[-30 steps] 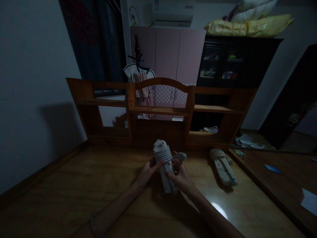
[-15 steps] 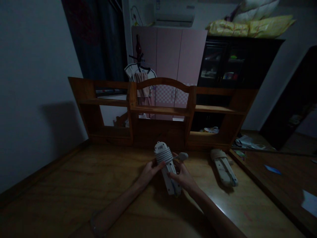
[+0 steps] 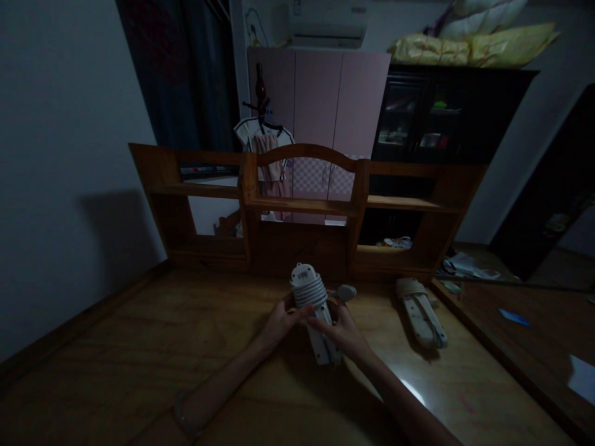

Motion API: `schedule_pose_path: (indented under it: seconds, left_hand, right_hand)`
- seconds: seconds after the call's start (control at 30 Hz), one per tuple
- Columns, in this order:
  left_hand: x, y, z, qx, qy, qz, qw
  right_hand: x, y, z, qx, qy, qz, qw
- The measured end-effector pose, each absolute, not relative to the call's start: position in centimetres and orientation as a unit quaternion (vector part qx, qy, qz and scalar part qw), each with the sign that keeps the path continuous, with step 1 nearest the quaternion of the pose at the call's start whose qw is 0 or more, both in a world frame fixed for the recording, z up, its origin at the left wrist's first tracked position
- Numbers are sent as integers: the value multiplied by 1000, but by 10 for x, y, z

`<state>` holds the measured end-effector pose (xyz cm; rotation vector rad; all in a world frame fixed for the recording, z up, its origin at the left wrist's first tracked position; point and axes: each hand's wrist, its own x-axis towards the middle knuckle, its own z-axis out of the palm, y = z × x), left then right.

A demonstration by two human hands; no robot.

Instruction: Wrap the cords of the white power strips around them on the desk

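Observation:
A white power strip [image 3: 320,347] is tilted above the wooden table, its cord [image 3: 310,290] wound in several turns around the upper part. My left hand [image 3: 284,323] grips it from the left, thumb across the front just below the coil. From the right my right hand [image 3: 343,328] closes on the same strip, its thumb meeting the left thumb. The plug [image 3: 346,292] sticks out to the right above my right hand. Fingers behind the strip are hidden. A second power strip [image 3: 422,316], also wrapped in its cord, lies on the table to the right.
A wooden shelf unit [image 3: 304,207] stands along the table's [image 3: 195,347] far edge. To the right is a lower brown surface with a blue card [image 3: 514,317] and a white paper [image 3: 583,375]. A wall [image 3: 69,186] borders the left side.
My right thumb has shifted up and left on the power strip, up to my left thumb. The strip and my left hand have hardly moved.

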<state>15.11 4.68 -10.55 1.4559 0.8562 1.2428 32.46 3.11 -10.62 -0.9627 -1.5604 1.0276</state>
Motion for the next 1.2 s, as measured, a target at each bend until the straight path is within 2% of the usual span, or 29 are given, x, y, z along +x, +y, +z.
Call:
schedule_pose_path:
  seconds: [0.53,1.2]
  left_hand:
    - [153,42,-104,614,350,519,480]
    - [152,40,-106,646,385,528,394]
  right_hand:
    - [327,32,-107,-413,-644,413,495]
    - [324,23,-102,-389,-681,365,502]
